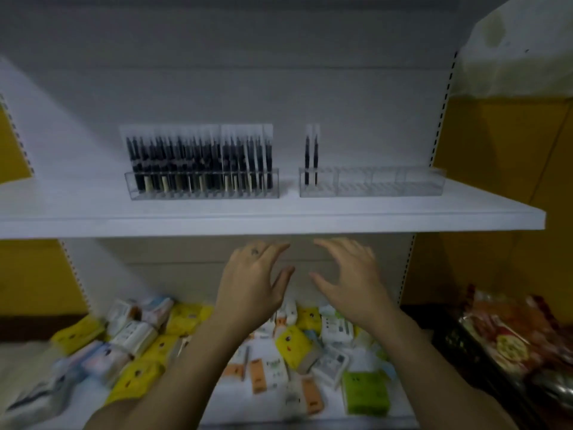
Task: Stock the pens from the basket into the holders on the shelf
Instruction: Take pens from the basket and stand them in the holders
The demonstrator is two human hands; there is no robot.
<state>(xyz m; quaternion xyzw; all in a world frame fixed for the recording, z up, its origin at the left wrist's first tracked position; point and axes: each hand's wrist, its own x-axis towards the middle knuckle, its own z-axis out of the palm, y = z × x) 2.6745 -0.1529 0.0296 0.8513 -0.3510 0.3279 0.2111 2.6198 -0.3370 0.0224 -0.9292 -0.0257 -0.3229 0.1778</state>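
Two clear plastic holders stand side by side on the white shelf (pixel 279 218). The left holder (pixel 201 183) is packed with several black pens in clear sleeves. The right holder (pixel 372 183) has two sleeved black pens (pixel 311 159) at its left end and is otherwise bare. My left hand (pixel 254 280) and my right hand (pixel 350 280) hover just below the shelf's front edge, palms facing each other, fingers spread and holding nothing. No basket is in view.
On the lower shelf (pixel 273 411) under my arms lie several small packets (pixel 294 342) in yellow, white, orange and green. A dark crate with red wrapped goods (pixel 508 339) sits at the lower right. Yellow wall panels flank the shelving.
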